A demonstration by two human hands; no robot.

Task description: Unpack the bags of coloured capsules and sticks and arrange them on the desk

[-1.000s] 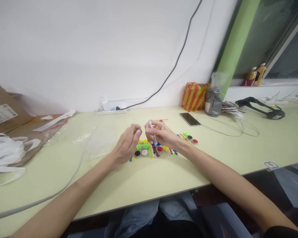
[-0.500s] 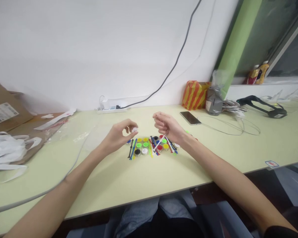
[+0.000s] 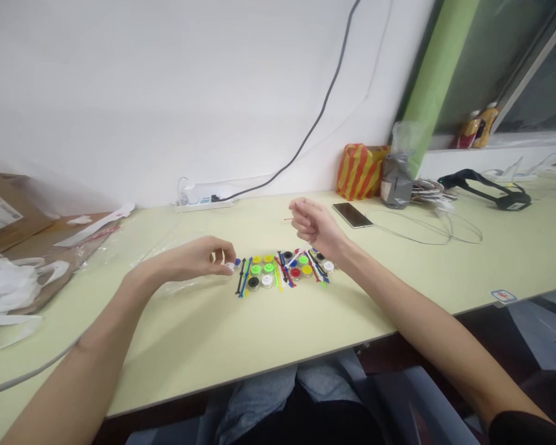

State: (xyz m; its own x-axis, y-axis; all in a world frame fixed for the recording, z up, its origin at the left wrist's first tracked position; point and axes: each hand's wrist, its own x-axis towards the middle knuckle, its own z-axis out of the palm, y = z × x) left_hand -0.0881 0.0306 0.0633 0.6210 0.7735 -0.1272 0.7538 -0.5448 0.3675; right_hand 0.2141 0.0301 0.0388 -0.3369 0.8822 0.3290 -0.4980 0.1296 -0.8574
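Note:
My left hand (image 3: 206, 258) is low over the table at the left end of a group of small parts. Its thumb and fingers pinch a small white round piece (image 3: 230, 267), beside a blue round piece (image 3: 238, 262). My right hand (image 3: 315, 227) is closed and raised above the right part of the group. A thin red piece (image 3: 288, 219) sticks out past its fingers; the rest is hidden. Below lie clear-bodied discs with coloured tops, such as a black disc (image 3: 253, 282) and a red disc (image 3: 295, 272), with thin coloured double-ended sticks (image 3: 246, 276) between them.
A phone (image 3: 353, 215) lies behind my right hand, near a striped bag (image 3: 359, 171) and a grey bag (image 3: 396, 182). A power strip (image 3: 204, 204) sits against the wall. Cardboard (image 3: 23, 228) and white straps (image 3: 9, 278) are at left, with a grey cable (image 3: 32, 371) nearer me.
My left hand has moved left and down to the table with the white round piece. My right hand stays closed, slightly higher, and the thin red piece now shows. The view has shifted slightly.

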